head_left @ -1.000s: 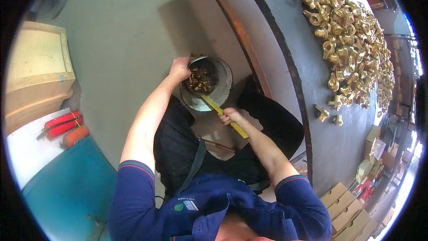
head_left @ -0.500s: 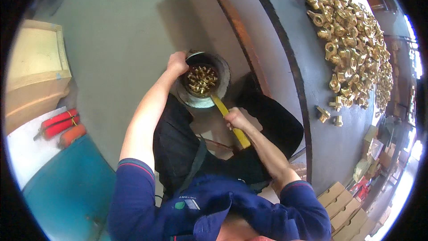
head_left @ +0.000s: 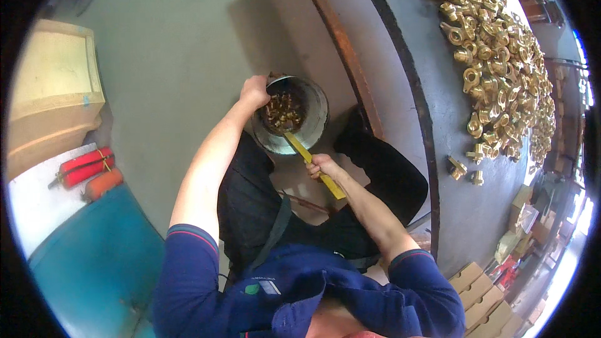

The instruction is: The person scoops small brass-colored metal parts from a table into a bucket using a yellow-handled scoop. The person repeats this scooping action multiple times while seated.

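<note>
A round metal bucket (head_left: 315, 107) stands between my knees, its grey inner wall showing on the right side. Inside, small brass fittings (head_left: 283, 111) lie together toward the left. My left hand (head_left: 255, 92) is closed over the bucket's upper left rim; some fingers are hidden there. My right hand (head_left: 322, 166) is wrapped around a flat yellow bar (head_left: 298, 144). The bar slants up and left over the near rim, and its far end reaches in by the fittings. What that end touches cannot be made out.
On the right, a dark workbench (head_left: 451, 213) bears a large heap of brass fittings (head_left: 501, 69). Its rusty frame rail (head_left: 341, 44) runs close beside the bucket. Cardboard boxes (head_left: 479, 294) are at lower right. To the left are a wooden crate (head_left: 56, 69), red cylinders (head_left: 86, 168) and a teal surface (head_left: 94, 263).
The bucket's angle has changed, showing more of its right inner wall, with the fittings farther left. My right hand and the yellow bar have shifted slightly left. My left hand stays at the rim.
</note>
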The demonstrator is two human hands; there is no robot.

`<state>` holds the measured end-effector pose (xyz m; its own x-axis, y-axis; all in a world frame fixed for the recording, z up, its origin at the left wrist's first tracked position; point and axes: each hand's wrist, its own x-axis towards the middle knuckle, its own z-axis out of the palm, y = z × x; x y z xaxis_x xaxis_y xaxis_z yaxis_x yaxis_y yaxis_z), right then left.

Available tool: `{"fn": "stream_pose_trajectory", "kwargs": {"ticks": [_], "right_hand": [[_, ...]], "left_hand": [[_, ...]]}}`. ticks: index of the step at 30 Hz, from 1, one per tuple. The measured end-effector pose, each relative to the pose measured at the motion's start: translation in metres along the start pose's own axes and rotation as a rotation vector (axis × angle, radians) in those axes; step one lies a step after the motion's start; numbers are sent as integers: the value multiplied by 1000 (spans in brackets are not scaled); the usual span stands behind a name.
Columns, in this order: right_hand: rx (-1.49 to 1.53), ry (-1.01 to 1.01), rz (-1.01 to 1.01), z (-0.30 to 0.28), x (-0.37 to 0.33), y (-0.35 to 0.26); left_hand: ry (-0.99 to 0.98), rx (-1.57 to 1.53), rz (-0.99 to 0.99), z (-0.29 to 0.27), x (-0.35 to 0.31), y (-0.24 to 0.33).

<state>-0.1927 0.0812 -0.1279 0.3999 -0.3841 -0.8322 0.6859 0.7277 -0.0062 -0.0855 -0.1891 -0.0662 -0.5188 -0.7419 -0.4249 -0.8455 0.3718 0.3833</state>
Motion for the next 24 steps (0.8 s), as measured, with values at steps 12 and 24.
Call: {"fn": "stream_pose_trajectory", "kwargs": {"ticks": [12,24], "right_hand": [[-832,539,-282,15,-42,-35],[164,-34,111,35,13,-26]], "left_hand": [[35,-40,56,4,3,-12],[89,-104,-95,7,16,-38]]}}
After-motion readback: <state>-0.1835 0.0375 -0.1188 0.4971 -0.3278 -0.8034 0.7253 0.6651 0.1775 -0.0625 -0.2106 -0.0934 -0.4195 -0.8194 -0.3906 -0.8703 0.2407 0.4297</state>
